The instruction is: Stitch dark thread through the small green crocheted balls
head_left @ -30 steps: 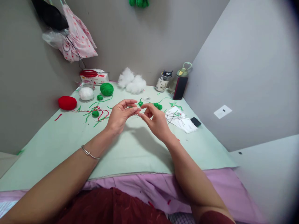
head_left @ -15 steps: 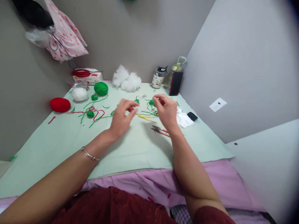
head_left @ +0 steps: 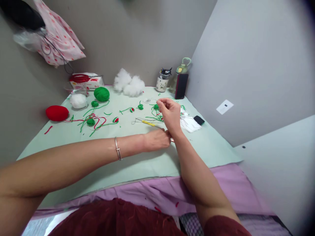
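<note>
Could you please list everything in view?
Hanging items: two, pink, black, left
Box: one, white, back left
Tool: one, red, on box
Yarn balls: three; red, white, green; left
Stuffing: one, white, back
Jar: one, pale, back right
Bottle: one, green, beside jar
Phone: one, dark, before bottle
Small pieces: several, green, red, centre
Strands: many, green, red, scattered
Slim tool: one, yellow, centre
Sheet: one, white, right
Pad: one, black, right
Wall plate: one, white, right
Cover: one, mint, tabletop
Cloth: one, lilac, front edge
Object, mostly hidden: one, red, between hands
Bracelet: one, silver, left wrist
Left hand, right hand: two, centre
</note>
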The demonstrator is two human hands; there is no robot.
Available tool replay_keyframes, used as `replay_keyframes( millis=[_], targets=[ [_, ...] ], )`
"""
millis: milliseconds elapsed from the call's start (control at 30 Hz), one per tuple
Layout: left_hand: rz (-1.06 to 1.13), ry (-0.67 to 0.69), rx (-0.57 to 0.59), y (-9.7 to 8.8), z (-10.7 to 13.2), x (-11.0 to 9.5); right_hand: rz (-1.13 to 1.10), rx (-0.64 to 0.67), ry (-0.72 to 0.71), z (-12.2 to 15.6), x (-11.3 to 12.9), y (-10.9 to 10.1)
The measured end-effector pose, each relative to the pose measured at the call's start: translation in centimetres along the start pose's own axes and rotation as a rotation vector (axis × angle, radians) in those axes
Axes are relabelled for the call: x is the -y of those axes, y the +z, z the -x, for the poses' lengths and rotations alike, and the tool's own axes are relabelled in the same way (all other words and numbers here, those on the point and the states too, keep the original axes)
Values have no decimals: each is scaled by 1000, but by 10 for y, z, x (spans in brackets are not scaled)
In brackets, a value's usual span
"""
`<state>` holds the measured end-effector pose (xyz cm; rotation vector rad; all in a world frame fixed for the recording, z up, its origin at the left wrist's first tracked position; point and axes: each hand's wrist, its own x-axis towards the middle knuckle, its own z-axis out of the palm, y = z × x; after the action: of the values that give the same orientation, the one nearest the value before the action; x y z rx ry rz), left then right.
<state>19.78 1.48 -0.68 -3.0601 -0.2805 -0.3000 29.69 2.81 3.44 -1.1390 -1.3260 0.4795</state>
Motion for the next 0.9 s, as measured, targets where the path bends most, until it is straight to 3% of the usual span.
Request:
replay_keyframes(
  millis=[167,267,367,467,567,700,900],
  targets=[
    [-48,87,84,-12,3,0,-160,69,114,-5,-2,-2],
    [95,-39,7,-23,25,-1,-235,108,172,-5,0,-2],
    [475,-301,-198,-34,58,0,-273,160,219,-2,6,-1],
    [980,-604,-493,-44,88,5,-289,233,204,6,14,4],
    [1370,-820,-815,-49,107,13,-290,329,188,19,21,15],
    [1587,-908,-1109,-46,116,20,-224,374,159,40,26,34],
    [1681,-865,-1202,-38,116,16,-20,235,-13,53,19,49]
  ],
)
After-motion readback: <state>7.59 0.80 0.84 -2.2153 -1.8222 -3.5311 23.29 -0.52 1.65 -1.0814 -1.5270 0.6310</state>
